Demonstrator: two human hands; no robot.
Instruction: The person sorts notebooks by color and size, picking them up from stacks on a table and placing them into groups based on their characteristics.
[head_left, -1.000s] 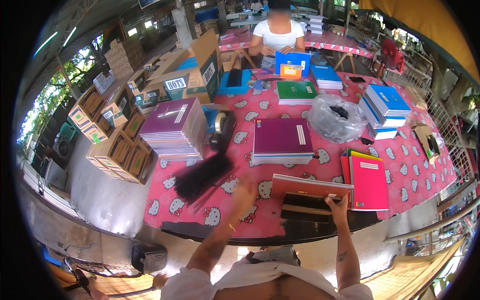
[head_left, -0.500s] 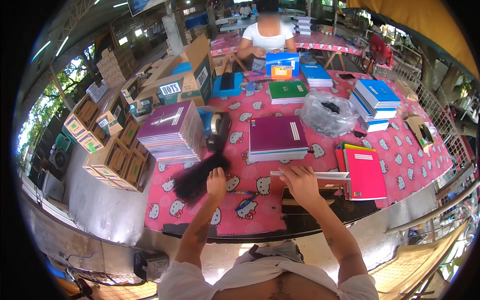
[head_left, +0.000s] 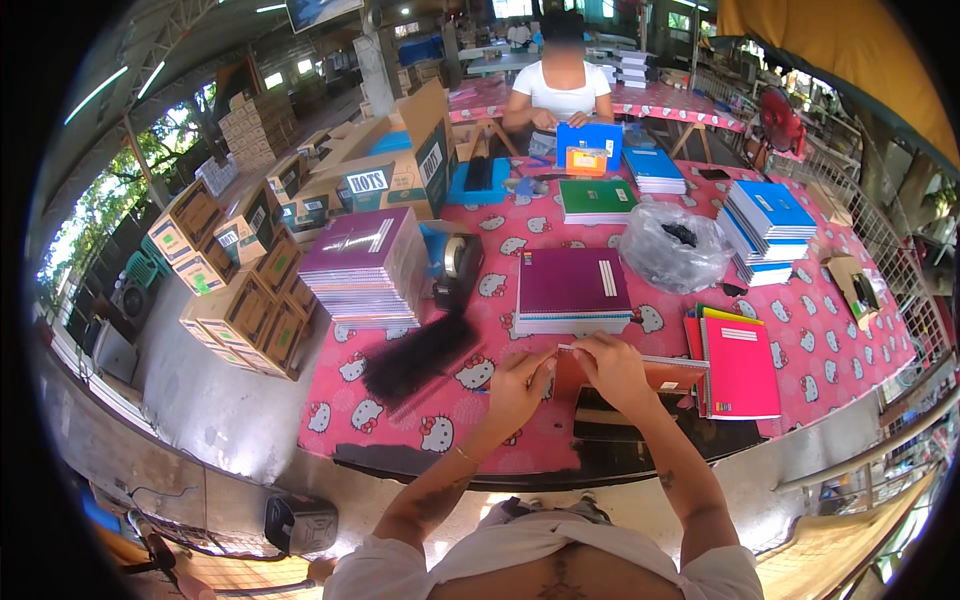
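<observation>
mixed light: daylight from both open sides, plus two lit white tube lamps (head_left: 96, 95) upper left; roof stays dim. green leafy foliage (head_left: 110, 210) at left clips to white. grey concrete floor (head_left: 225, 400) has glare; glossy purple-covered notebook stack (head_left: 361, 240) and crumpled clear plastic bag (head_left: 665, 258) throw highlights. pink patterned tablecloth (head_left: 540, 450) evenly lit. left hand (head_left: 520, 385) and right hand (head_left: 612, 372) readable, fingertip detail too small. loose black strand bundle (head_left: 420, 358) looks smeared. far background soft. fisheye bends straight edges; corners vignette to black.
</observation>
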